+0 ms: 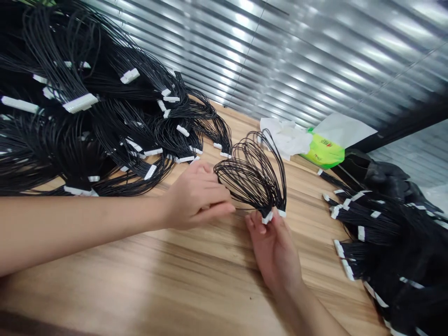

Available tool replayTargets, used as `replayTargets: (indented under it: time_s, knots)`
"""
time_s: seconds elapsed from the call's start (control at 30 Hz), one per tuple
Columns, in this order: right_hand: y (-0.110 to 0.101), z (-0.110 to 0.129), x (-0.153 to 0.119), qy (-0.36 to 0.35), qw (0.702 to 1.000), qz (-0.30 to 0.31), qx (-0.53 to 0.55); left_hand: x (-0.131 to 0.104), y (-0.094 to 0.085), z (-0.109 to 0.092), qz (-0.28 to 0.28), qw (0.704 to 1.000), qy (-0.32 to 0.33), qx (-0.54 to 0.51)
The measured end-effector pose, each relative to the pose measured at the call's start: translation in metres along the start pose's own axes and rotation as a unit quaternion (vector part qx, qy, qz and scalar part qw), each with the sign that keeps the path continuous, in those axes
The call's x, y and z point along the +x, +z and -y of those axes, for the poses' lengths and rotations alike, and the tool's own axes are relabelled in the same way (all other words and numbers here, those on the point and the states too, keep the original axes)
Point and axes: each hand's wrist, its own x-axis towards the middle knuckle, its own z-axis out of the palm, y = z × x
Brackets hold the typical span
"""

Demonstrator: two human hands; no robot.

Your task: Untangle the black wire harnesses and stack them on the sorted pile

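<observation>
A wire harness of thin black wires (245, 179), looped back on itself, lies in the middle of the wooden table. White connectors end its wires at the near side. My right hand (276, 252) is closed, palm up, with fingertips and thumb pinching the white connector (267, 218); a second white connector (281, 213) sits just right of the thumb. My left hand (201, 198) is beside the left edge of the wire loops, its fingers curled and the index finger pointing right. Whatever it may hold is hidden behind the fingers.
A large heap of black wire harnesses (105, 121) with white connectors covers the left. Another pile (385, 238) lies on the right. White tissue (285, 137) and a green tissue pack (325, 149) are at the back, before a corrugated metal wall (280, 60).
</observation>
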Motion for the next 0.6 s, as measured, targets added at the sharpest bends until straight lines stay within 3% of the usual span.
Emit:
replayTargets:
  time_s: [0.13, 0.37, 0.5, 0.6]
  knots:
    - [0.0, 0.0, -0.001, 0.09, 0.987, 0.085, 0.099, 0.003, -0.002, 0.001, 0.023, 0.995, -0.097, -0.012]
    - [-0.001, -0.001, -0.007, 0.123, 0.968, 0.178, 0.128, 0.006, 0.002, 0.011, 0.042, 0.988, -0.087, -0.122]
    - [0.001, 0.001, -0.009, 0.127, 0.962, 0.226, 0.089, 0.008, 0.005, 0.014, 0.069, 0.974, -0.057, -0.206]
    - [0.003, 0.002, -0.01, 0.135, 0.961, 0.234, 0.065, 0.008, 0.004, 0.014, 0.057, 0.974, -0.046, -0.212]
